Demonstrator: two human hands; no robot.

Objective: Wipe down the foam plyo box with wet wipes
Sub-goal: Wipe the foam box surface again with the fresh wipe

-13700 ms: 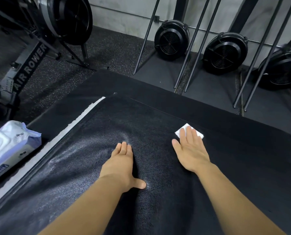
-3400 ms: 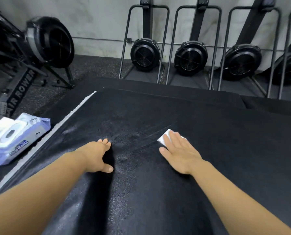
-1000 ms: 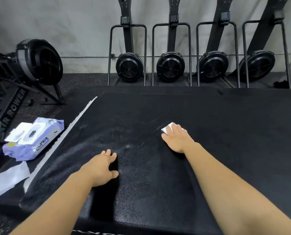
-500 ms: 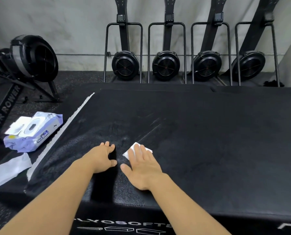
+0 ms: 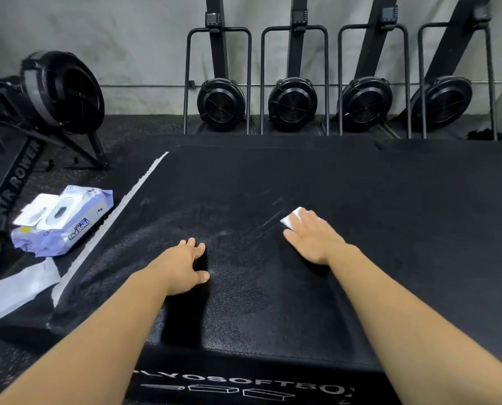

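One wipe point(image 5: 291, 219) on "LYOSOFTBO" box point(image 5: 273, 176), "ROWER" rower point(image 5: 20, 173)

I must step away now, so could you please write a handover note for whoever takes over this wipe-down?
Left grip: open, flat on the plyo box top.
Right grip: open, straight fingers pressing the wet wipe onto the top.
Wipes pack: lying left of the box, lid open.
Done: damp streaks show around the middle of the top.
Left: the top's right part looks dry and probably needs wiping.
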